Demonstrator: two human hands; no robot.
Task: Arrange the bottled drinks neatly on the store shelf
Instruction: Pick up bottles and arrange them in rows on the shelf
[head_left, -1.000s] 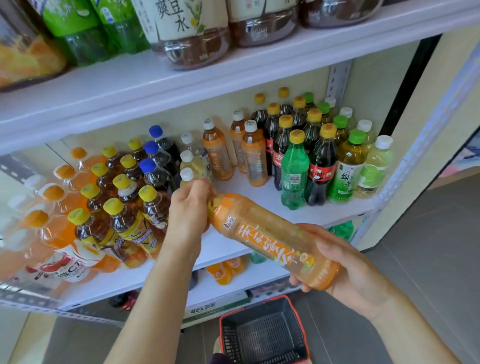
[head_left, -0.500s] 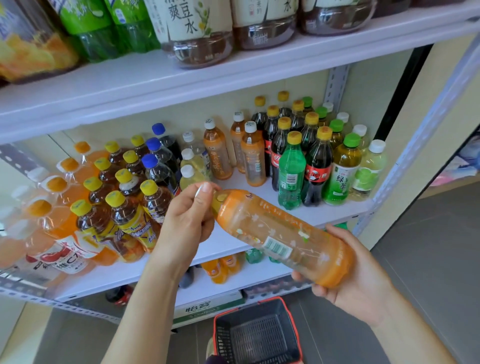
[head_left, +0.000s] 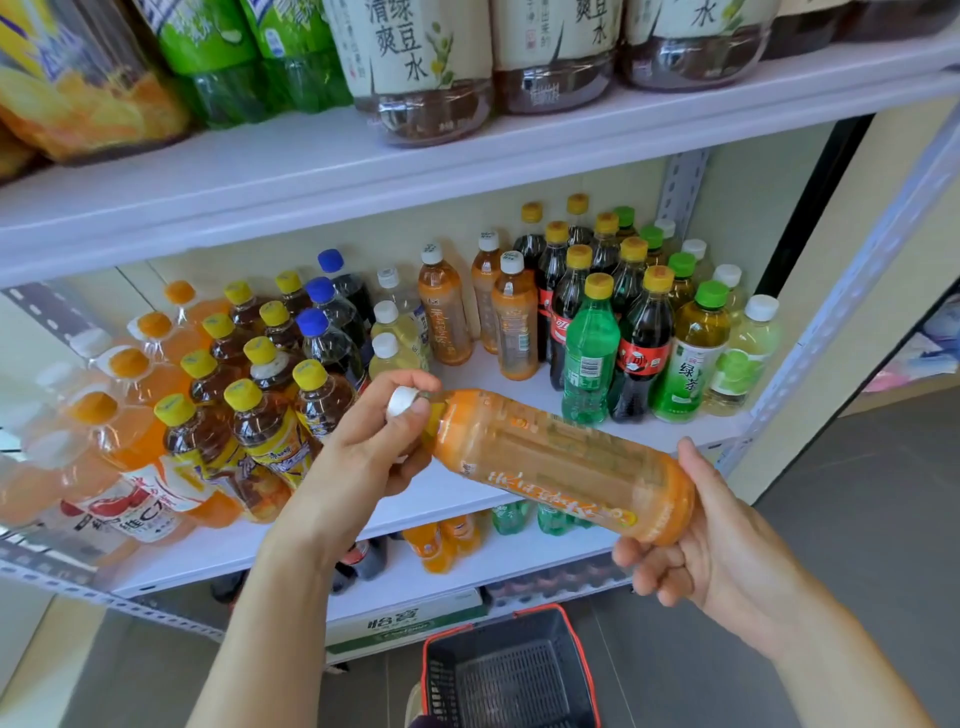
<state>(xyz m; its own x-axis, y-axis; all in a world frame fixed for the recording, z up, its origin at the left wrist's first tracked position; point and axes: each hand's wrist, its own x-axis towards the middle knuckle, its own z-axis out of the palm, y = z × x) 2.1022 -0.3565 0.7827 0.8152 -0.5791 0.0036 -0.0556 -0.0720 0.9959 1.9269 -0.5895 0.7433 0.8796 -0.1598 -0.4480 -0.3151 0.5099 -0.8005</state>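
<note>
An orange drink bottle with a white cap lies nearly horizontal in front of the middle shelf, cap end to the left. My left hand grips its neck and cap. My right hand cups its base from below. On the shelf behind stand three matching orange bottles with white caps, with bare shelf board in front of them.
Yellow-capped tea bottles and blue-capped bottles crowd the shelf's left. Cola, green soda and green tea bottles stand on the right. Large bottles fill the upper shelf. A red-rimmed black basket sits on the floor below.
The bottle has rolled in my hands, so the barcode side turned away and the orange lettering shows again. The white cap now pokes out of my left hand.
</note>
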